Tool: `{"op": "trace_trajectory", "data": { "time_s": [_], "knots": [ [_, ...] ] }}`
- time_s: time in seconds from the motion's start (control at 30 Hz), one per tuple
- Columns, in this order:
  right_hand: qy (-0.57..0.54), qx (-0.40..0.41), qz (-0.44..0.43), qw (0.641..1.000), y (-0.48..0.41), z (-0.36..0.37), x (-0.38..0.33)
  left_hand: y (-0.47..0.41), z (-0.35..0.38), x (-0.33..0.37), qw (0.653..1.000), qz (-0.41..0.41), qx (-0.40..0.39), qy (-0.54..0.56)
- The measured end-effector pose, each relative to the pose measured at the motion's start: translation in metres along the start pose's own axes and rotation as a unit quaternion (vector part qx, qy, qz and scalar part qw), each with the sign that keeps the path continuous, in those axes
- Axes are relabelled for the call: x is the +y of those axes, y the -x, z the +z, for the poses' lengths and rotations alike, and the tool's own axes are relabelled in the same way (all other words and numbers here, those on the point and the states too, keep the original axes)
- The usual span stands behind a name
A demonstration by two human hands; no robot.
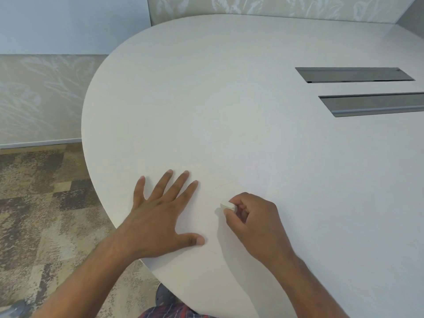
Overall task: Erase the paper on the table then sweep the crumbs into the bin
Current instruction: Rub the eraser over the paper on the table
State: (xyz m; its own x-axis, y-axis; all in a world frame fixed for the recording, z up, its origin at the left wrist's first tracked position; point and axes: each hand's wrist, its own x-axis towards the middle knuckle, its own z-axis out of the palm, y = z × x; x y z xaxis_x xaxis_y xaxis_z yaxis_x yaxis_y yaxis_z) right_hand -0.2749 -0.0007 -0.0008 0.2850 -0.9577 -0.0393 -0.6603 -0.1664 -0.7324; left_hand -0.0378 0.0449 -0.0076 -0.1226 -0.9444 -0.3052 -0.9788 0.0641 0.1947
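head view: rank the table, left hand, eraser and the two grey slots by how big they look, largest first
1. table
2. left hand, flat on the table
3. the two grey slots, alike in size and farther from the camera, so unsure against the hand
4. eraser, held in the right hand

Pale rounded table (229, 88); flat left hand (158, 216) (fingers spread); two grey slots (353, 74) inset.
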Motion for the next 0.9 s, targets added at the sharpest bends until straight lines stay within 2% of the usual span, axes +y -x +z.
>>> {"op": "trace_trajectory", "data": {
  "time_s": [0.13, 0.2, 0.33, 0.5, 0.63, 0.7, 0.8, 0.9],
  "knots": [
    [0.082, -0.056, -0.084, 0.991, 0.007, 0.013, -0.007, 0.000, 0.002, -0.001, 1.000, 0.003, -0.014, 0.006],
    [0.108, -0.054, -0.103, 0.987, 0.007, 0.017, -0.007, 0.000, 0.003, -0.001, 1.000, 0.004, -0.016, 0.011],
    [0.121, 0.039, -0.066, 0.990, -0.012, 0.010, 0.005, -0.001, 0.003, -0.002, 1.000, 0.004, -0.019, 0.019],
    [0.181, -0.052, -0.132, 0.973, 0.006, 0.023, -0.005, -0.001, 0.003, -0.001, 1.000, 0.001, -0.030, 0.008],
    [0.219, 0.027, -0.064, 0.973, -0.020, 0.012, 0.006, -0.002, 0.003, -0.001, 0.999, 0.000, -0.031, 0.011],
    [0.203, 0.013, -0.062, 0.977, -0.020, 0.010, 0.005, -0.002, 0.004, -0.001, 0.999, 0.000, -0.034, 0.005],
    [0.204, -0.053, -0.121, 0.970, -0.002, 0.019, -0.004, -0.002, 0.003, -0.002, 0.999, 0.000, -0.034, 0.004],
    [0.226, -0.016, -0.097, 0.969, -0.011, 0.015, 0.001, -0.002, 0.003, -0.001, 0.999, -0.001, -0.033, 0.003]
  ]
}}
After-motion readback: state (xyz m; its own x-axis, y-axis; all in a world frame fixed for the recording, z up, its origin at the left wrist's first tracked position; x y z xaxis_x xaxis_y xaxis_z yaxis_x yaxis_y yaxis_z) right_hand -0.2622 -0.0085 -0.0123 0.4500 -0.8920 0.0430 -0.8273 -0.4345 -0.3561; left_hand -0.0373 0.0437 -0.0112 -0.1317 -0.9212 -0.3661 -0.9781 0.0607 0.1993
